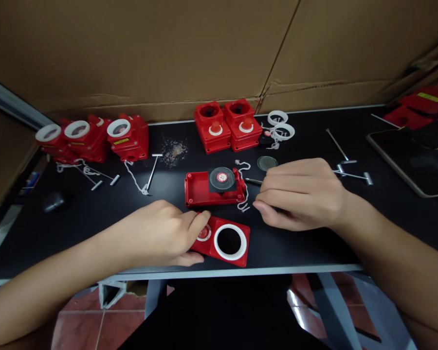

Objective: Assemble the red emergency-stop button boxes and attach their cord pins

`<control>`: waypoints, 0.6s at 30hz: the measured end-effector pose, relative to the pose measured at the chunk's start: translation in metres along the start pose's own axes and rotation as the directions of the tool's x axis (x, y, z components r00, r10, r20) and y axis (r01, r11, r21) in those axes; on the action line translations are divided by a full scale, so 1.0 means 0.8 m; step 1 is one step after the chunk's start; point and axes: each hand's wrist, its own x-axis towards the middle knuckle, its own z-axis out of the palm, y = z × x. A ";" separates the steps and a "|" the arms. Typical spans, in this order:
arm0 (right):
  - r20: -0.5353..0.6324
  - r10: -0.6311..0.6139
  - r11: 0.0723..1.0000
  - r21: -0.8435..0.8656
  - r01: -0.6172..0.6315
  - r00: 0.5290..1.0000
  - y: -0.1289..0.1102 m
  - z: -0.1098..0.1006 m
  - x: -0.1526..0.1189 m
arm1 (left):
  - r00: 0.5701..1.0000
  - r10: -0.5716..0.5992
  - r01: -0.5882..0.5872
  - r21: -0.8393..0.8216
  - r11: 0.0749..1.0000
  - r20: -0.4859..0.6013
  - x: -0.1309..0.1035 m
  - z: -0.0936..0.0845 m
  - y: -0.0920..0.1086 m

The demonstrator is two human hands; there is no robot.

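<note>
My left hand [171,233] grips the left end of a red cover [211,250], which has a white ring [229,241] around a dark round opening. Just behind the cover lies an open red box base [200,187]. A dark square piece with a clear disc and a red-white centre [222,178] rests on the base's right part. White string [246,187] trails at its right end. My right hand [299,194] is closed around a thin metal tool [253,181], whose tip points left toward the base. A round glass disc [266,163] lies behind my right hand.
Two red boxes [212,131] stand at the back, beside loose white rings [283,131]. Several red boxes with white rings [127,138] are at the left, near debris [174,151] and a black mouse [53,201]. Metal T-bars [339,148] and a tablet [412,160] lie right.
</note>
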 end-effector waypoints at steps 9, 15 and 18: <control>-0.091 0.061 0.996 -0.057 -0.066 0.994 0.000 -0.004 0.001 | 0.999 -0.034 0.029 -0.181 0.983 -0.028 0.002 -0.004 0.008; -0.179 0.384 0.923 0.042 -0.383 0.906 -0.003 -0.010 -0.001 | 0.932 -0.172 0.049 -0.361 0.931 -0.319 -0.006 -0.016 0.002; -0.204 0.454 0.882 0.244 -0.404 0.868 -0.002 -0.006 0.001 | 0.815 -0.255 0.052 -0.373 0.926 -0.520 -0.001 -0.020 -0.018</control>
